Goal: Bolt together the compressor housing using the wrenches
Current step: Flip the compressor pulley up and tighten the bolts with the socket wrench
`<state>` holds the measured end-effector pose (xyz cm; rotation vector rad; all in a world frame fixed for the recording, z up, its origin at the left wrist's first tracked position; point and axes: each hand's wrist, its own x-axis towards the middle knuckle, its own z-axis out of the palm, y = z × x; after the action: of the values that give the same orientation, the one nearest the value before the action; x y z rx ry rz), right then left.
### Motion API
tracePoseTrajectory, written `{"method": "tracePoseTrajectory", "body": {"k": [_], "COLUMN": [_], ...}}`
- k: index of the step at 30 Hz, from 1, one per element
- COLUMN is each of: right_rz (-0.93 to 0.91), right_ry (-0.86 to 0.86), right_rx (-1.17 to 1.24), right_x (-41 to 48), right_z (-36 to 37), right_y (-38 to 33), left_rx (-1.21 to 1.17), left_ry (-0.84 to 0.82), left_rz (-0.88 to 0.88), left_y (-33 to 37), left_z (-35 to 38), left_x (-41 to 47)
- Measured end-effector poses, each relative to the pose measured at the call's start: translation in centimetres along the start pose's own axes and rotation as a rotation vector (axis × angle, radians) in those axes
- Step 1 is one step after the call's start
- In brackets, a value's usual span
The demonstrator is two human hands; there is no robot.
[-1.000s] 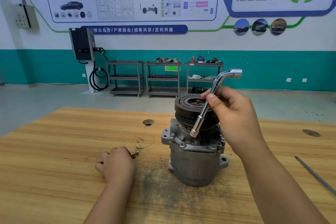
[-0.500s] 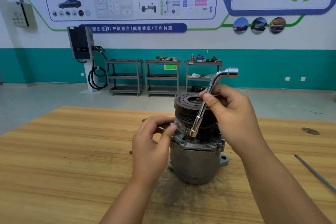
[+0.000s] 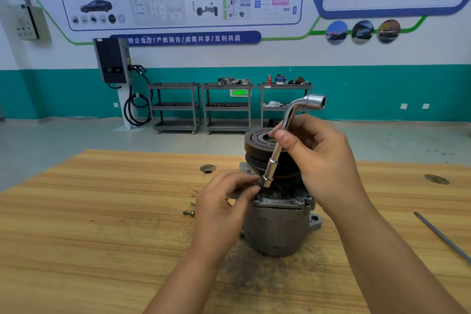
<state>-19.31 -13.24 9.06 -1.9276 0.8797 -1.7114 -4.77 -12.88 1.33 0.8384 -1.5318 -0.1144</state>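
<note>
Finding 1. The compressor housing (image 3: 277, 227) stands upright on the wooden workbench (image 3: 102, 211), right of centre. Its black clutch pulley (image 3: 257, 140) is on top and its flange faces us. We judge it is stood this way so the flange bolt holes can be reached from above.

Finding 2. The left hand (image 3: 224, 201) is closed in a pinch at the near-left corner of the flange. The fingertips meet right beside the lower socket of the L-shaped socket wrench (image 3: 274, 158). A thin dark shank shows just below them, and we take this for a bolt (image 3: 258, 194). Its head is hidden by the fingers. The hold suggests the bolt is being steadied over its hole, or fed into the socket. We cannot tell which.

Finding 3. The right hand (image 3: 321, 158) grips the wrench by the upper part of its long leg, thumb across the shaft. The tool is tilted, with the lower end at the flange corner and the bent end pointing up and to the right. The light, high grip suits aiming the tool more than applying torque. We judge that tightening has not begun at this corner.

Finding 4. A loose bolt (image 3: 189, 213) lies on the workbench just left of the left hand, within easy reach for a later hole. A slim metal rod (image 3: 443, 239) lies well apart at the right edge.
</note>
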Motion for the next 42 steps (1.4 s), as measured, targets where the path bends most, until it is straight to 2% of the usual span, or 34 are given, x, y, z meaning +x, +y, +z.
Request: {"method": "tracePoseTrajectory", "body": {"k": [6,11,18,21,42], "right_rz": [0.008,0.005,0.014,0.018,0.040], "right_ry": [-0.004,-0.006,0.047,0.074,0.080], "right_rx": [0.022,0.018,0.036,0.079,-0.001], "right_x": [-0.2,-0.3,-0.4,-0.5,-0.3], "right_z": [0.5,0.6,1.0,1.5,2.1], "right_y": [-0.1,0.0,0.1,0.2,-0.2], "left_rx": [0.028,0.031,-0.147,-0.177,-0.083], "left_ry": [-0.013,-0.094,-0.120,-0.127,-0.126], "left_rz": [-0.032,-0.058,-0.300,-0.353,-0.391], "left_y": [0.4,0.5,0.8,0.9,1.0], "left_z": [-0.5,-0.4,-0.3,-0.3,0.0], "left_x": [0.3,0.2,0.4,0.5,0.4]}}
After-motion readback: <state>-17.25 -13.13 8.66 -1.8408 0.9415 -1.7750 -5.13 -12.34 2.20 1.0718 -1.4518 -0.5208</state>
